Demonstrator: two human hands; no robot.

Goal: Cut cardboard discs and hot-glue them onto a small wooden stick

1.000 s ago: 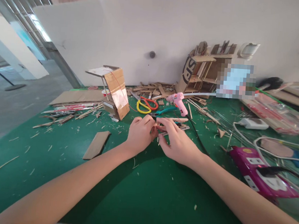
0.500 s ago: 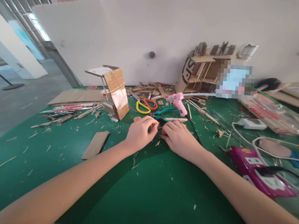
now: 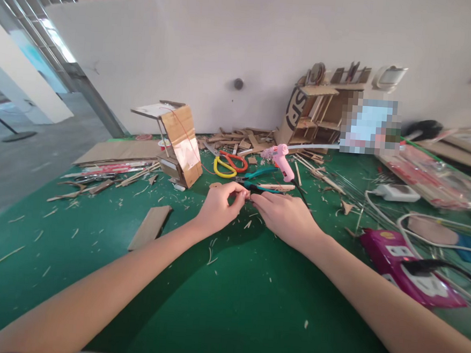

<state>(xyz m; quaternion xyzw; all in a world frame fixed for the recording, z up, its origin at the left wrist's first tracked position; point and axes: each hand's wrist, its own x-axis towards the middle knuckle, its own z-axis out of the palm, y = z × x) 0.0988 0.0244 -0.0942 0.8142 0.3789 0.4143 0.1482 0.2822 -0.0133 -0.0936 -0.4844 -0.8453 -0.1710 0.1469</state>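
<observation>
My left hand (image 3: 222, 205) is closed in a pinch above the green tabletop (image 3: 226, 315); what its fingertips hold is too small to name. Fingertip to fingertip with it, my right hand (image 3: 285, 215) is also closed, its grip hidden behind its own fingers. Just beyond the hands lie teal-handled pliers (image 3: 262, 174) and scissors (image 3: 225, 167) with one yellow and one orange handle. A pink glue gun (image 3: 282, 162) rests behind my right hand. To the left, a small cardboard structure (image 3: 183, 143) with a thin red wire stands upright.
A flat cardboard piece (image 3: 150, 228) lies left of my forearm. Cardboard scraps (image 3: 242, 139) are heaped along the wall, beside a cardboard shelf model (image 3: 312, 114). At right are a magenta power strip (image 3: 408, 269), white cables and a white adapter (image 3: 399, 193). Wood shavings litter the table.
My right hand has moved slightly left, so the fingertips of both hands now meet where a small gap was. The things on the table have stayed in place.
</observation>
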